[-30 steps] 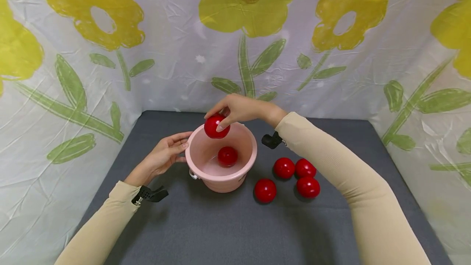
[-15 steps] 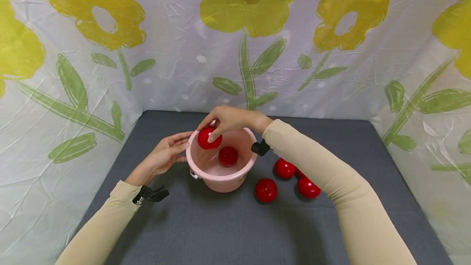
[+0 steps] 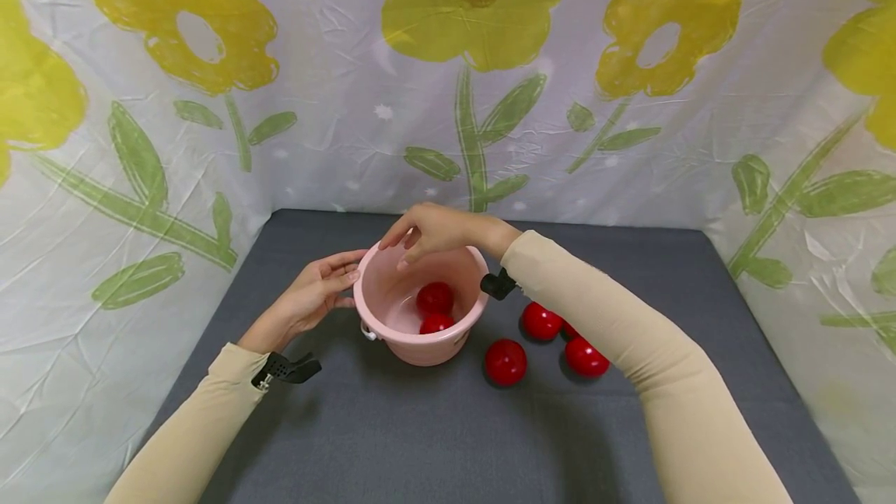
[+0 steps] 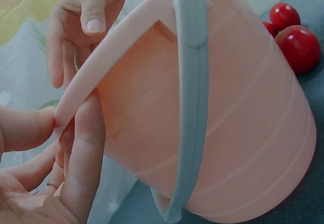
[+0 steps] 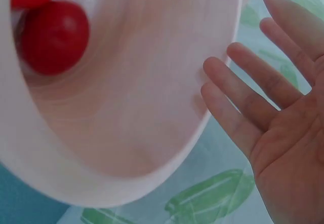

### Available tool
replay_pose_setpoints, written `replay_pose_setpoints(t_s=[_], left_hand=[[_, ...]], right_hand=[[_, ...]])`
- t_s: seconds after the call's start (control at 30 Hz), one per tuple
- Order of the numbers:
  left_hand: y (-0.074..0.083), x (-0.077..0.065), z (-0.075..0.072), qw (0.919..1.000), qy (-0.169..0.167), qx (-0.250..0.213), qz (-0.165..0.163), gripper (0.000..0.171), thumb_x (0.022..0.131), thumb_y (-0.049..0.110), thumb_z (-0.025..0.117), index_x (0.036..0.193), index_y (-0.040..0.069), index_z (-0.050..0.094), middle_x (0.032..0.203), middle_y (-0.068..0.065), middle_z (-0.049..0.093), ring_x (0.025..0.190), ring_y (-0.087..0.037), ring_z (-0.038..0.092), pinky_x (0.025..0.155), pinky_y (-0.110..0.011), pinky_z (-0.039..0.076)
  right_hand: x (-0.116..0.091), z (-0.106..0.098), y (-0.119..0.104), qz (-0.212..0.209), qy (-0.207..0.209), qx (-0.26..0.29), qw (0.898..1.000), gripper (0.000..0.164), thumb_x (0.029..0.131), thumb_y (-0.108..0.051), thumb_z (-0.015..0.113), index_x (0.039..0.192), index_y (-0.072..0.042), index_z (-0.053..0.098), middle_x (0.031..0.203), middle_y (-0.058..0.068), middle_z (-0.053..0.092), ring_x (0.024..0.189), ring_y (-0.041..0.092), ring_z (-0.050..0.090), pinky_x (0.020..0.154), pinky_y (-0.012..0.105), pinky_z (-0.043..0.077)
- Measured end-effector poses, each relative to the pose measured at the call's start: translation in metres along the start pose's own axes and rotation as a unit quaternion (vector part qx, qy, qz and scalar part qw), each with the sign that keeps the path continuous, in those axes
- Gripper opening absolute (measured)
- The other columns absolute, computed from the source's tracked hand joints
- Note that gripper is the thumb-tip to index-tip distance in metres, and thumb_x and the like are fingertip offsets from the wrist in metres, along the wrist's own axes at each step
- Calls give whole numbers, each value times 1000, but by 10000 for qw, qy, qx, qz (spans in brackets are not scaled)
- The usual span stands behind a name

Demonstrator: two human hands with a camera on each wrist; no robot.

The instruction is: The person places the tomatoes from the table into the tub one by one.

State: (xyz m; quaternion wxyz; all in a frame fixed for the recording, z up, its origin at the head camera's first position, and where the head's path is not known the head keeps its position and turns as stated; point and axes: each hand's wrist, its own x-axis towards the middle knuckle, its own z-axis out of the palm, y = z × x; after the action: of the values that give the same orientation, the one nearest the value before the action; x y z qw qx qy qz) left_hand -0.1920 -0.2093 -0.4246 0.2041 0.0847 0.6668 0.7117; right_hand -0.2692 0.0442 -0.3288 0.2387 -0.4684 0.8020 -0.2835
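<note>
A pink bucket [image 3: 420,350] stands on the dark tabletop, with a pale handle [image 4: 192,102] hanging down its side. My left hand [image 3: 315,294] pinches its rim between thumb and fingers, as the left wrist view shows close up. Over the far left of the bucket's mouth, my right hand [image 3: 435,230] holds nothing; its fingers are spread in the right wrist view, fingertips [image 5: 212,64] right at the rim. Two glossy, tomato-like red balls lie at the bottom of the bucket, one farther back [image 3: 435,297], the other [image 3: 437,323] partly hidden by the near rim.
Several more red balls lie right of the bucket, one nearest [image 3: 505,362], others [image 3: 541,321] [image 3: 586,356] grouped close together under the right sleeve [image 3: 630,333]. A flowered cloth backdrop [image 3: 336,99] rises behind and on both sides of the table [image 3: 420,442].
My right hand has moved slightly left and down over the bucket and let go of a red ball. That ball now lies inside with the other. The left hand stays at the rim.
</note>
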Motion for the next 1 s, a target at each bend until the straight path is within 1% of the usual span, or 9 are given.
replay_pose_setpoints(t_s=[0.17, 0.3, 0.47, 0.53, 0.73, 0.8, 0.93, 1.0], left_hand=[[-1, 0, 0, 10000, 3, -89, 22, 58, 101, 12, 54, 151, -5, 29, 116, 6, 66, 101, -7, 67, 75, -27, 61], [-1, 0, 0, 9999, -37, -107, 83, 58, 102, 11, 54, 151, -7, 27, 115, 6, 67, 101, -6, 67, 75, -27, 61], [0, 0, 1, 9998, -42, -152, 90, 59, 102, 10, 53, 151, -8, 26, 115, 6, 67, 102, -7, 67, 75, -26, 61], [0, 0, 1, 9998, -27, -151, 95, 59, 102, 10, 53, 151, -8, 26, 115, 6, 67, 102, -7, 67, 75, -26, 61], [1, -1, 5, 9996, 97, -165, 217, 58, 102, 9, 53, 150, -9, 27, 113, 6, 67, 100, -6, 67, 74, -25, 61], [1, -2, 6, 9995, 152, -168, 230, 58, 101, 9, 54, 150, -9, 28, 113, 6, 67, 100, -6, 67, 73, -25, 61], [2, -3, 8, 9993, 234, -211, 203, 59, 101, 10, 55, 150, -9, 28, 113, 5, 67, 99, -6, 67, 73, -24, 61], [2, -3, 8, 9992, 257, -213, 198, 59, 101, 9, 54, 150, -9, 27, 112, 4, 66, 98, -6, 67, 72, -23, 61]], right_hand=[[-3, -4, 2, -16, 29, -11, 10000, 39, 90, -10, 69, 129, -10, 66, 130, 10, 67, 118, 30, 64, 101, 34, 54], [-8, -8, 4, -50, 113, -52, 9999, 38, 91, -10, 68, 129, -9, 66, 130, 12, 67, 116, 31, 65, 100, 33, 54], [-17, -14, 8, -115, 209, -206, 9995, 39, 90, -13, 71, 129, -9, 66, 129, 11, 68, 112, 29, 67, 97, 33, 56], [-22, -16, 8, -76, 264, -220, 9994, 39, 89, -13, 71, 128, -10, 67, 128, 10, 68, 112, 29, 66, 96, 33, 56], [-45, -22, 10, 95, 496, 57, 9987, 40, 88, -10, 73, 127, -12, 68, 129, 11, 67, 116, 31, 65, 99, 38, 55], [-54, -24, 11, 95, 577, 176, 9981, 41, 87, -9, 74, 128, -11, 68, 130, 13, 67, 117, 32, 65, 100, 41, 55], [-75, -26, 15, 224, 762, 274, 9965, 44, 87, -10, 76, 130, -13, 66, 134, 12, 64, 120, 30, 64, 103, 43, 53], [-88, -28, 19, 355, 857, 292, 9953, 46, 86, -13, 77, 131, -15, 65, 136, 9, 63, 122, 28, 63, 104, 43, 52]])
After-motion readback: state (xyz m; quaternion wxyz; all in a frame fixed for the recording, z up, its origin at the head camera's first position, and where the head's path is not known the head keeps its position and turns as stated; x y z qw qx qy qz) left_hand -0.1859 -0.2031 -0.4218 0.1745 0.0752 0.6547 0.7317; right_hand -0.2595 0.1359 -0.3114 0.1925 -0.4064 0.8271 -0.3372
